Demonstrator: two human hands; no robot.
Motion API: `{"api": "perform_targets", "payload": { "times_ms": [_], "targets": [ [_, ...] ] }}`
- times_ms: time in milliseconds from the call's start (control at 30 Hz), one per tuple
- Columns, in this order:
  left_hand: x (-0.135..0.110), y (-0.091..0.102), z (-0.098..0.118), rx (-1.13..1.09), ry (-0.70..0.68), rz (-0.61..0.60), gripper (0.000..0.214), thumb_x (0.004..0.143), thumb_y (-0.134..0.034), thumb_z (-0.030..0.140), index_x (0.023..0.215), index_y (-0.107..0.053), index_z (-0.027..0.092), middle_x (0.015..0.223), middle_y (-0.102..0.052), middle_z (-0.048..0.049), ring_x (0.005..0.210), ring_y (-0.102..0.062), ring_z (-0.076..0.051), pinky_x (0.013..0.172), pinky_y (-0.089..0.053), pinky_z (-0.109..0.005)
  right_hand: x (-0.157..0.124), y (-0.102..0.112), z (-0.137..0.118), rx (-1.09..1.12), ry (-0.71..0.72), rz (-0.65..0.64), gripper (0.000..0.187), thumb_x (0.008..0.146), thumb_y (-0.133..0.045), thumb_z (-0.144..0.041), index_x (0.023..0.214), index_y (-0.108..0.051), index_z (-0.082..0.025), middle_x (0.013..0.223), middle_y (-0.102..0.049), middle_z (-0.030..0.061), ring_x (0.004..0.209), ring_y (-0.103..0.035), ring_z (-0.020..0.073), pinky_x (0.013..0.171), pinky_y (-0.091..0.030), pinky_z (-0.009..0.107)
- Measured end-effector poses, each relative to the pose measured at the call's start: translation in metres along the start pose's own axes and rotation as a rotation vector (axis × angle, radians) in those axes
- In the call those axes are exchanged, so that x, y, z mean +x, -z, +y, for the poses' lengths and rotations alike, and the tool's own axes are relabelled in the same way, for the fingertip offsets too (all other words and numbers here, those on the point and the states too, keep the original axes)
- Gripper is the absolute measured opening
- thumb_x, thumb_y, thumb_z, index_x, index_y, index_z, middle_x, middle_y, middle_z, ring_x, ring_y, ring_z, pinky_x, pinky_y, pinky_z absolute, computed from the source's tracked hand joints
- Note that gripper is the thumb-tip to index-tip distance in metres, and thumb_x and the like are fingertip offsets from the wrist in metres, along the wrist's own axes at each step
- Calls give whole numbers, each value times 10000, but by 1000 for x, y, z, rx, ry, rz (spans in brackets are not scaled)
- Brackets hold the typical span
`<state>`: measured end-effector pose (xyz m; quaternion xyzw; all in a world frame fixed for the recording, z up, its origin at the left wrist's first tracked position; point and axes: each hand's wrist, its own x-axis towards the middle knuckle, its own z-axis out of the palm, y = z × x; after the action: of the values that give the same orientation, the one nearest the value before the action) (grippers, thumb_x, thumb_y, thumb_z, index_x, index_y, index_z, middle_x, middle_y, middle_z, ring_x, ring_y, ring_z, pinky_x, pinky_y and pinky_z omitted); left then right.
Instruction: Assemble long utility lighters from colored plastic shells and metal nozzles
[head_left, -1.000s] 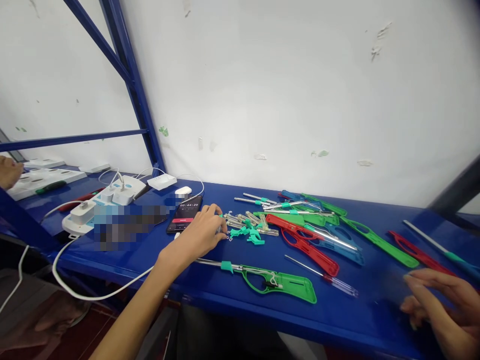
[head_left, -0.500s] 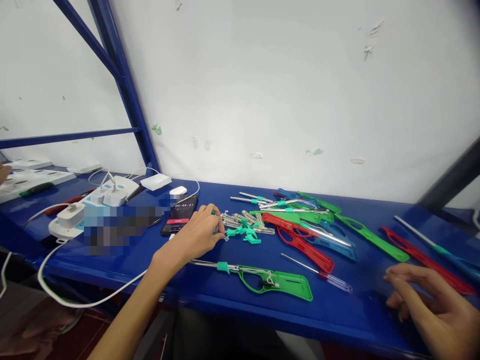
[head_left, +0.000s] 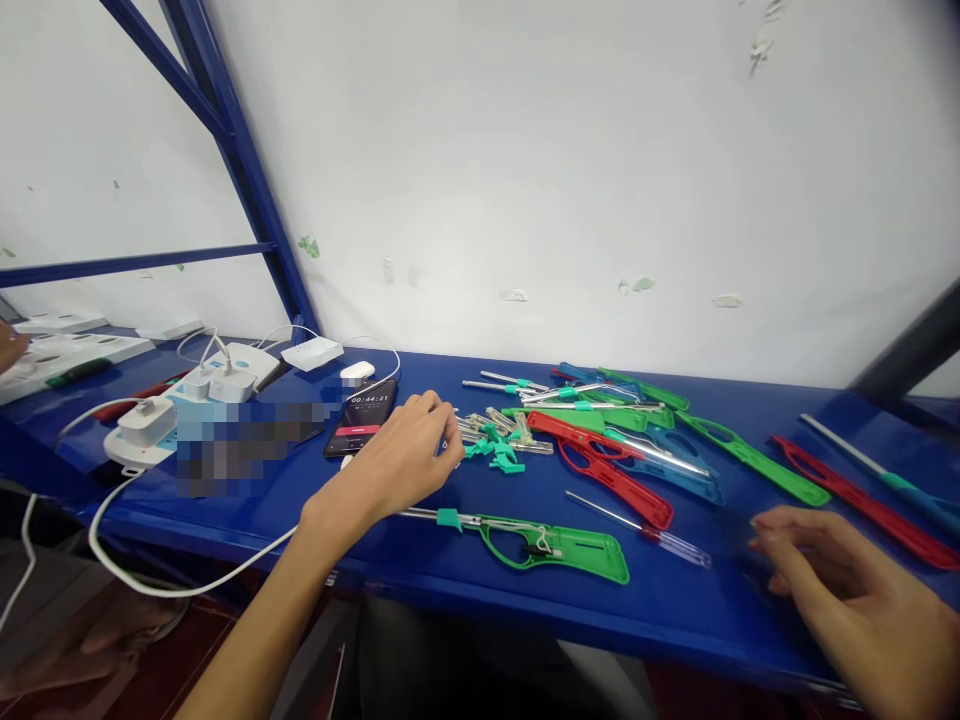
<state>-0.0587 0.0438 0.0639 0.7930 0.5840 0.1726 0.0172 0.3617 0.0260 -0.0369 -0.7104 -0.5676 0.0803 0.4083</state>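
My left hand [head_left: 401, 458] reaches over the blue shelf [head_left: 247, 490], its fingers curled at the left edge of a heap of small metal and teal parts [head_left: 496, 437]; what the fingertips hold, if anything, is hidden. In front of it lies a green plastic handle with a metal rod [head_left: 540, 540]. My right hand [head_left: 840, 590] hovers low at the right front of the shelf with fingers loosely bent and apart, holding nothing. A thin screwdriver with a clear handle [head_left: 645, 530] lies just left of it.
Red [head_left: 600, 470], green [head_left: 750, 458] and blue handles are piled at the back middle, another red one [head_left: 862, 495] farther right. A phone [head_left: 361, 417], a white power strip [head_left: 187, 400] with cables and a white mouse sit at the left. Another person's hand shows at the far left edge.
My right hand has slid left along the shelf toward the screwdriver. My left hand stays at the small parts, shifted only slightly.
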Motion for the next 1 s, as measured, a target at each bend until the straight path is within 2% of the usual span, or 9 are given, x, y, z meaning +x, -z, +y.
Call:
{"api": "perform_targets", "payload": {
  "times_ms": [133,300,433,567,767,867,1000],
  "targets": [
    [-3,9,13,-21,-38,-42,242,1004,-416,227,766,-459,235,840,-590,-27,824,-528,-222,764,-435,-376,0,2,-9,73,-105,-33,354,822,-609,-634,993,-695,-336,843,-825,37,711,-784,353,758,-578,482],
    [-8,18,19,-58,-47,-73,231,999,-450,217,773,-495,231,841,-633,-11,809,-546,-207,728,-427,-349,0,6,-28,13,-111,-86,420,735,-575,-668,934,-685,-315,793,-817,38,777,-790,363,819,-564,485],
    [-7,16,10,-76,-48,-110,252,1025,-504,290,805,-612,233,900,-682,-16,890,-604,-229,787,-452,-362,0,7,-37,-44,-95,-95,464,723,-522,-707,910,-681,-312,785,-812,41,899,-792,381,805,-561,473],
    [-6,9,0,-78,-43,-146,218,1013,-596,334,866,-733,250,975,-729,-31,983,-646,-259,836,-472,-380,0,6,-37,-64,-53,-94,456,710,-522,-692,904,-685,-313,778,-809,35,833,-791,377,715,-559,460],
    [-2,5,2,-62,-38,-156,145,940,-740,306,819,-762,229,937,-753,-44,912,-680,-266,769,-485,-371,0,3,-32,-76,-23,-86,441,756,-520,-692,913,-693,-318,797,-813,27,886,-798,374,698,-559,446],
    [0,4,1,-59,-48,-149,127,934,-744,289,823,-764,230,935,-757,-43,921,-684,-266,782,-492,-370,0,2,-31,-73,-25,-85,438,755,-525,-692,914,-694,-321,794,-809,23,855,-796,368,707,-557,450],
    [-1,2,-7,-47,-44,-129,160,977,-644,239,876,-768,235,993,-759,-51,976,-678,-267,853,-507,-384,0,3,-31,-65,-33,-95,451,739,-523,-701,905,-695,-320,772,-808,27,852,-795,379,713,-559,466]
  ]
}}
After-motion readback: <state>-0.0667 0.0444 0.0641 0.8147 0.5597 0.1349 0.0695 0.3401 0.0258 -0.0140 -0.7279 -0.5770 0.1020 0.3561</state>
